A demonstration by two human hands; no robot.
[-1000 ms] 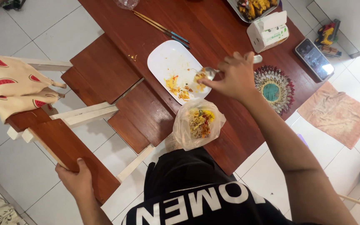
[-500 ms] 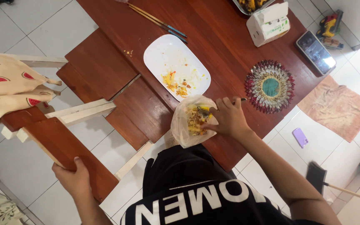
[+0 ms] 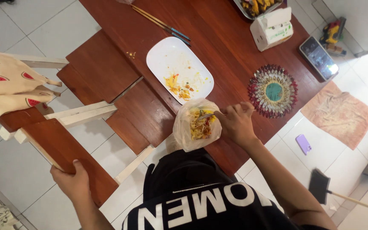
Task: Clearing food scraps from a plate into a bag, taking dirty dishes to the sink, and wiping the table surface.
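Observation:
My right hand [image 3: 235,121] grips a metal spoon [image 3: 204,116] whose bowl dips into a clear plastic bag [image 3: 186,127] of yellow noodle scraps at the near edge of the red-brown wooden table [image 3: 226,51]. Just beyond the bag lies a white rectangular plate [image 3: 171,59] with a few food remains. My left hand [image 3: 71,183] rests on the top edge of a wooden chair back [image 3: 64,153] at the lower left.
On the table are chopsticks [image 3: 160,24], a white carton [image 3: 271,29], a food tray [image 3: 256,6], a phone [image 3: 319,56] and a round beaded mat [image 3: 272,90]. Chairs [image 3: 103,72] flank the table's left. A cloth [image 3: 337,114], a purple phone [image 3: 303,144] and a broom [image 3: 320,187] lie on the tiled floor.
My right hand carried the spoon from over the plate down to the bag, dropping scraps into it. My left hand stayed on the chair back.

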